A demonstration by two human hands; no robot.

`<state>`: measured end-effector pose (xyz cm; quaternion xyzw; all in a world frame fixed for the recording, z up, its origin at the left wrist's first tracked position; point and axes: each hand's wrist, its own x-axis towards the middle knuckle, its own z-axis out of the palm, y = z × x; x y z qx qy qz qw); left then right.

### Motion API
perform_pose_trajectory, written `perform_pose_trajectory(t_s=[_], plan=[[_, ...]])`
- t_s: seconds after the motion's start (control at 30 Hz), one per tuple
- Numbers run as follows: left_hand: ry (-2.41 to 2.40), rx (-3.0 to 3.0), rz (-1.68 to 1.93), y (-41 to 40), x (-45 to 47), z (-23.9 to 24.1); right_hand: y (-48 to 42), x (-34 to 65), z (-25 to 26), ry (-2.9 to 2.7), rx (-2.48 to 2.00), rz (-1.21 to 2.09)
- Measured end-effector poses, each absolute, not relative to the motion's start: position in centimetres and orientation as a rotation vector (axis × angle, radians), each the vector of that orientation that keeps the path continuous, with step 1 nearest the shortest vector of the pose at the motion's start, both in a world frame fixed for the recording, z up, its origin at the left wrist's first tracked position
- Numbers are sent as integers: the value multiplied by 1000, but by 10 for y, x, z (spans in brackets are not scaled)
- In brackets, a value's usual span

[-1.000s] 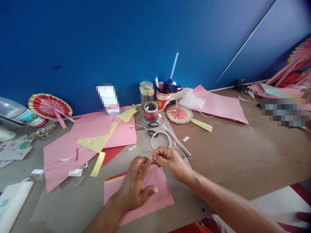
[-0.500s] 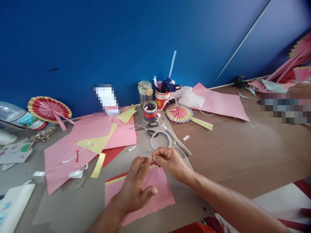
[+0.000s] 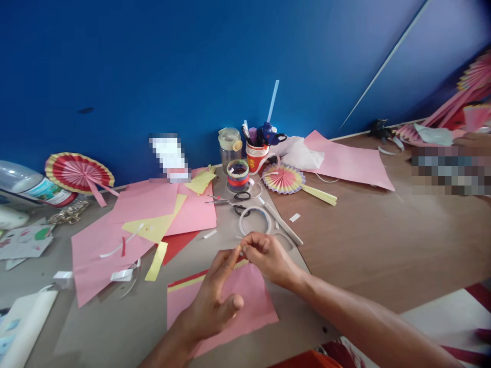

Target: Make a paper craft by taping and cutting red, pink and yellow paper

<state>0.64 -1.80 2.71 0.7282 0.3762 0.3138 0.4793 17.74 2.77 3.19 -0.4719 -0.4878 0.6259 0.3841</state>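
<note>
Over a pink sheet of paper (image 3: 251, 312), edged along the top with red and yellow strips, my two hands meet at the fingertips. My left hand (image 3: 213, 301) has its fingers stretched out and its thumb apart, palm turned partly to the right. Thumb and forefinger of my right hand (image 3: 270, 260) are pinched together against the left fingertips; whatever they hold is too small to make out. Just beyond the right hand lies a ring of white tape (image 3: 241, 228). Black-handled scissors (image 3: 241, 209) rest behind the tape, blades pointing left.
Loose pink sheets (image 3: 103, 245) and yellow scraps (image 3: 156, 261) spread to the left. Paper fans (image 3: 284, 179) lie at the back and left. A red cup of tools (image 3: 256, 157) and a lidded jar (image 3: 230, 148) stand by the blue wall. A person's hand (image 3: 475, 140) shows far right.
My left fingers have straightened slightly and the thumb has shifted a little left. The right hand keeps its pinch at the same spot.
</note>
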Motion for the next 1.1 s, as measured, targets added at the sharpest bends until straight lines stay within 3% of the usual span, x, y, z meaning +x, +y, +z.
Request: perform_pose_trajectory(t_s=[0.37,0.63,0.73,0.93,1.1], plan=[[651,1218,891,-15,3,18,29,181,32,-1128,-1038,1781],[526,885,962,-13,6,17,32,186,37,-1200,-1223,1625],[512,789,978,-11,6,21,33,191,37,-1387,-1241,1392],[511,683,969,-10,8,27,39,200,33,-1692,-1280,319],[547,683,946,-10,7,27,41,205,37,-1958,-1320,216]])
